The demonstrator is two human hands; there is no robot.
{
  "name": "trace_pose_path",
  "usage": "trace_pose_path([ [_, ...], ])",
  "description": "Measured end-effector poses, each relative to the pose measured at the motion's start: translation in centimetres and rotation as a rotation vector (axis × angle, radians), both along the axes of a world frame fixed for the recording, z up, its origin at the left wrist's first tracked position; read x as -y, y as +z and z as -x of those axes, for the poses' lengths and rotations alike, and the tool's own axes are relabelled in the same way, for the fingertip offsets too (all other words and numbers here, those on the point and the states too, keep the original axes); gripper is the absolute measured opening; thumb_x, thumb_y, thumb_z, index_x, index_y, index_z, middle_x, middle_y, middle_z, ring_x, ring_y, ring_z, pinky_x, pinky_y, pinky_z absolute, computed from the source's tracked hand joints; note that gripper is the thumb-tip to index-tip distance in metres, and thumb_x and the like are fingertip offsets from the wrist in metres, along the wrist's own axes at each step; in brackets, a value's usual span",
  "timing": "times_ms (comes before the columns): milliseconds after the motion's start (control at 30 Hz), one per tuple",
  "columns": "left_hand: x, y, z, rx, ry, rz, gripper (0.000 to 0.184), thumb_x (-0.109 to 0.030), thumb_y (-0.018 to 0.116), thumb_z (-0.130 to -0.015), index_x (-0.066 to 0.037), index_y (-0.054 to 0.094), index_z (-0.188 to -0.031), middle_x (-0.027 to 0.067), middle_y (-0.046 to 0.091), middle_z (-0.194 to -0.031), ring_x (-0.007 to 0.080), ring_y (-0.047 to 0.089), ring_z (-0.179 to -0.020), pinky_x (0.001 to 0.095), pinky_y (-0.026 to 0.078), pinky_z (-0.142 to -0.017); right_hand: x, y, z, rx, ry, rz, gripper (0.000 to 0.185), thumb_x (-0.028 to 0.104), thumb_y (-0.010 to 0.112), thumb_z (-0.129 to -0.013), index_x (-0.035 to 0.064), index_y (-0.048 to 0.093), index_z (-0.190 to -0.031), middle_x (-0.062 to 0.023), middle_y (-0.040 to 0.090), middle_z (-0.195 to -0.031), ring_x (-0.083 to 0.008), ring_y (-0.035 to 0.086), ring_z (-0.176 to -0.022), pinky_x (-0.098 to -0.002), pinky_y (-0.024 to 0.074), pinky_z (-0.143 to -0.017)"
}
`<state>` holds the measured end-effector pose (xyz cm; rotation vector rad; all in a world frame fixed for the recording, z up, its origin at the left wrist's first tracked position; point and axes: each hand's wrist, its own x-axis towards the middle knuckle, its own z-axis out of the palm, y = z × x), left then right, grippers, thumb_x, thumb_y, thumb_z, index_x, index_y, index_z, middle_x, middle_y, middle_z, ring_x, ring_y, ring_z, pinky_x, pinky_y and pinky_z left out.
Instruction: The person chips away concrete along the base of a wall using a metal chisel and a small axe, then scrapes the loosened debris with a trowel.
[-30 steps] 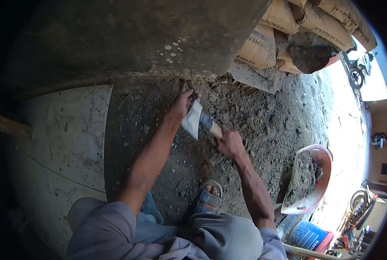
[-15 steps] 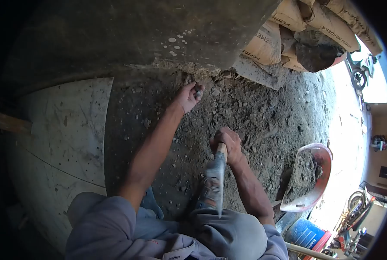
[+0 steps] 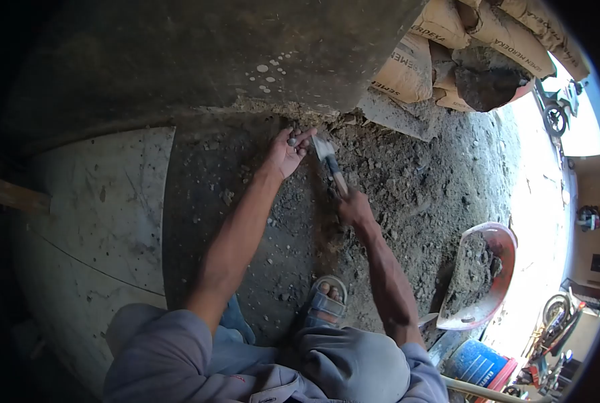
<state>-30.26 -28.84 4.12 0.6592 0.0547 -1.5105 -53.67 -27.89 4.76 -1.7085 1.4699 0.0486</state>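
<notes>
Hand Tool Grip at Wall Base: Condition and Item Count

Right hand (image 3: 355,207): closed fully around the wooden handle (image 3: 341,184) of one hatchet-like tool (image 3: 332,164). The tool is located over the loose soil (image 3: 407,174), between the two hands, with its pale blade (image 3: 323,147) directed toward the base of the wall (image 3: 179,67). The blade is blurred. It lies just beside the left fingers; contact cannot be determined.

Left hand (image 3: 286,158): partly open, palm side visible, one finger extended toward the blade, other fingers curled. A small grey piece (image 3: 291,142) is seated among the curled fingers; its type cannot be determined.

Count of surrounding items:
- Hatchet-like tool: one.
- Pale board (image 3: 98,221), left of the soil: one.
- Pink-red container (image 3: 506,269), cut open, soil inside: one.
- Blue bucket (image 3: 475,361), below the container: one.
- Sandal (image 3: 327,307), on a foot: one visible.
- Cement bags (image 3: 407,70), stacked upper right: at least five.
</notes>
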Motion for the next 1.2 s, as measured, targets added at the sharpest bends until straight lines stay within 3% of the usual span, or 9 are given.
trace_pose_path([
  [100, 0.2, -1.2, -1.5, 0.103, -0.215, -0.057, 0.018, -0.023, 0.047, -0.092, -0.008, 0.055, -0.089, 0.0196, 0.061, -0.114, 0.0148, 0.056, -0.068, 0.0263, 0.044, -0.059, -3.5, 2.3, 2.1, 0.171, 0.088, 0.263, 0.027, 0.011, 0.059, -0.074, -0.0009, 0.055, -0.097, -0.0238, 0.063, -0.083, -0.0394, 0.063, -0.077, -0.0409, 0.0488, -0.069],
  [233, -0.7, -5.1, -0.6, 0.169, -0.279, -0.169, 0.014, -0.021, 0.049, -0.091, -0.009, 0.055, -0.09, 0.0071, 0.061, -0.077, 0.0132, 0.053, -0.059, 0.0254, 0.042, -0.049, -5.6, 7.1, 2.0, 0.419, 0.089, 0.327, 0.024, 0.017, 0.063, -0.077, 0.0016, 0.053, -0.092, -0.0166, 0.06, -0.071, -0.03, 0.06, -0.063, -0.0359, 0.0473, -0.062],
  [333, -2.9, -4.8, 3.2, 0.395, -0.235, -0.313, 0.015, -0.019, 0.049, -0.092, -0.006, 0.055, -0.095, 0.0028, 0.051, -0.068, 0.0125, 0.052, -0.057, 0.025, 0.041, -0.047, -6.8, 7.6, 1.8, 0.471, -0.034, 0.429, 0.031, 0.03, 0.068, -0.081, 0.004, 0.051, -0.084, -0.0064, 0.053, -0.064, -0.0139, 0.047, -0.056, -0.0305, 0.0426, -0.054],
  [700, -2.6, -2.5, 3.1, 0.302, -0.047, -0.145, 0.029, -0.023, 0.043, -0.096, -0.002, 0.053, -0.115, 0.0007, 0.053, -0.073, 0.009, 0.049, -0.058, 0.024, 0.043, -0.051, -10.2, 6.8, 3.6, 0.522, -0.135, 0.351, 0.021, 0.019, 0.066, -0.082, 0.0023, 0.056, -0.09, -0.01, 0.06, -0.069, -0.0153, 0.056, -0.062, -0.0311, 0.0448, -0.059],
  [833, -1.9, -2.2, 2.2, 0.215, -0.051, -0.152, 0.031, -0.023, 0.04, -0.097, -0.002, 0.052, -0.116, 0.0006, 0.053, -0.073, 0.0091, 0.049, -0.058, 0.0247, 0.043, -0.052, -10.6, 6.3, 3.2, 0.478, -0.126, 0.288, 0.022, 0.02, 0.066, -0.082, 0.002, 0.056, -0.089, -0.0105, 0.059, -0.068, -0.015, 0.054, -0.062, -0.0317, 0.045, -0.059],
  [900, -1.9, -2.0, 1.7, 0.168, -0.047, -0.119, 0.024, -0.019, 0.044, -0.095, -0.001, 0.056, -0.105, 0.0048, 0.056, -0.072, 0.0132, 0.052, -0.056, 0.0271, 0.043, -0.05, -10.6, 6.5, 3.1, 0.456, -0.104, 0.285, 0.021, 0.017, 0.065, -0.08, 0.0019, 0.056, -0.093, -0.0139, 0.06, -0.071, -0.0198, 0.058, -0.063, -0.0329, 0.046, -0.061],
  [967, -2.0, -1.9, 1.1, 0.156, -0.068, -0.091, 0.024, -0.019, 0.043, -0.096, -0.001, 0.056, -0.104, 0.0047, 0.056, -0.072, 0.0134, 0.052, -0.057, 0.0275, 0.043, -0.05, -10.7, 5.9, 3.3, 0.432, -0.018, 0.298, 0.028, 0.019, 0.066, -0.081, 0.001, 0.056, -0.101, -0.0074, 0.059, -0.075, -0.0127, 0.053, -0.068, -0.0301, 0.0449, -0.062],
  [1100, -2.0, -0.1, -0.3, 0.12, -0.152, -0.058, 0.027, -0.021, 0.039, -0.098, -0.001, 0.056, -0.101, 0.0029, 0.057, -0.072, 0.0145, 0.054, -0.061, 0.0286, 0.044, -0.054, -9.2, 9.3, 2.0, 0.523, 0.345, 0.499, 0.036, 0.01, 0.063, -0.067, 0.003, 0.055, -0.101, -0.0156, 0.06, -0.08, -0.0339, 0.062, -0.071, -0.037, 0.049, -0.064],
  [1200, -1.5, -0.7, -1.1, 0.067, -0.167, -0.046, 0.027, -0.023, 0.039, -0.098, -0.003, 0.057, -0.101, 0.001, 0.056, -0.07, 0.0156, 0.055, -0.063, 0.0295, 0.044, -0.056, -7.9, 10.9, 0.6, 0.606, 0.626, 0.647, 0.034, 0.014, 0.065, -0.065, 0.006, 0.054, -0.097, -0.0114, 0.058, -0.076, -0.0305, 0.06, -0.068, -0.0378, 0.049, -0.061],
])
